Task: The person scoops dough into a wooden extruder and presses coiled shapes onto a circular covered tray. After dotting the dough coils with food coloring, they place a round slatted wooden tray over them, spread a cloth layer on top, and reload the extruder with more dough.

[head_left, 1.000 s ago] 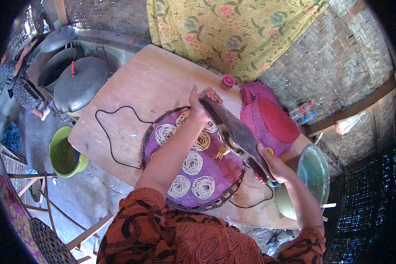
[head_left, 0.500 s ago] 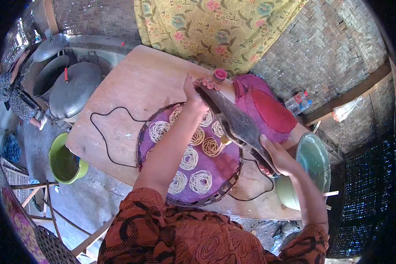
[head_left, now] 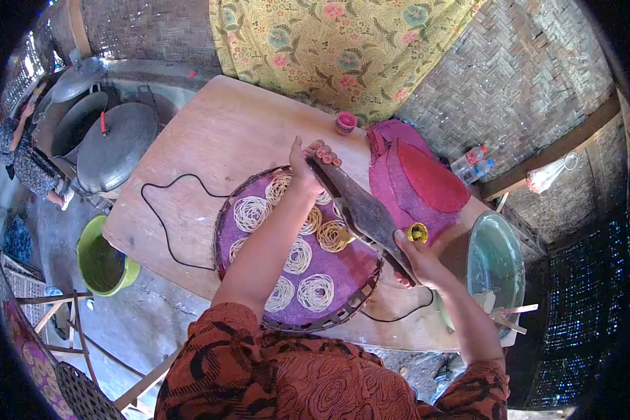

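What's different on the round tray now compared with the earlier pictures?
A yellowish coil lies by the press where only loose strands showed at first. The yellow cup-like piece by the right hand shows more fully. That hand and the left hand kept hold; the white coils stayed put.

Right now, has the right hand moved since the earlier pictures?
Yes, the right hand has shifted away from the green basin, toward the round tray.

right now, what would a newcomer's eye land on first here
Probably the pale coils on the round purple tray. Above it, the left hand and right hand grip a dark tool. Beyond the table hangs a yellow floral cloth.
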Demonstrator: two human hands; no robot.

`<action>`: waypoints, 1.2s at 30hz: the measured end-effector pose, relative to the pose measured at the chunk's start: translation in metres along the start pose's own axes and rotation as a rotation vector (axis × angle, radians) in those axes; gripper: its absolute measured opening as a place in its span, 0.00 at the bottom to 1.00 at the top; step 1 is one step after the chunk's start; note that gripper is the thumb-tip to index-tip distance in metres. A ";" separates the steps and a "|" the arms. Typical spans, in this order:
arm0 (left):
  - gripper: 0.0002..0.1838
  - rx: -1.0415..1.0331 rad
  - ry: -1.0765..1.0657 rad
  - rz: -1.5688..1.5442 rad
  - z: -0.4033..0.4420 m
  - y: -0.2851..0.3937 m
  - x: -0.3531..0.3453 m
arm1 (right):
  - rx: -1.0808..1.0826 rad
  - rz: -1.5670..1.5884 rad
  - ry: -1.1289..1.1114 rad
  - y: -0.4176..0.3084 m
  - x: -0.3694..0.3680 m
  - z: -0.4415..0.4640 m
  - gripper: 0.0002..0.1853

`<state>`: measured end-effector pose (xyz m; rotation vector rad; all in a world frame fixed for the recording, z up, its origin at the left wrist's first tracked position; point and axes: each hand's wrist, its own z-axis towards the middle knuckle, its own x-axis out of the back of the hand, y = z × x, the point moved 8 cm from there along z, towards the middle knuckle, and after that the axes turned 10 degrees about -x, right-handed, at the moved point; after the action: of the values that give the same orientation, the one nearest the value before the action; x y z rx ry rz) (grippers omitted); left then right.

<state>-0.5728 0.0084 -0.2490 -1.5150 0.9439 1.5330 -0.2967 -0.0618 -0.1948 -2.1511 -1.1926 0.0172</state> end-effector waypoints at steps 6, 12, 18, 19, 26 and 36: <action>0.25 0.022 -0.171 0.071 0.010 -0.007 -0.045 | 0.238 -0.052 0.068 0.006 0.005 0.026 0.34; 0.31 0.032 0.085 0.091 -0.021 -0.028 -0.050 | 0.013 0.112 -0.169 0.027 0.003 -0.032 0.39; 0.32 0.163 0.181 0.038 -0.051 -0.062 0.017 | -0.203 0.141 -0.132 0.069 -0.004 -0.045 0.34; 0.32 0.178 0.140 -0.009 -0.049 -0.063 0.013 | -0.209 0.143 -0.132 0.069 -0.006 -0.041 0.34; 0.31 0.116 0.097 0.115 -0.059 -0.030 -0.036 | -0.027 0.155 -0.012 0.056 -0.014 -0.050 0.31; 0.28 0.129 0.109 0.056 -0.059 -0.051 -0.047 | -0.015 0.026 0.156 0.055 0.003 -0.062 0.34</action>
<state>-0.5015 -0.0235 -0.2029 -1.5032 1.1344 1.4118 -0.2339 -0.1138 -0.1765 -2.1381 -1.0779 -0.1465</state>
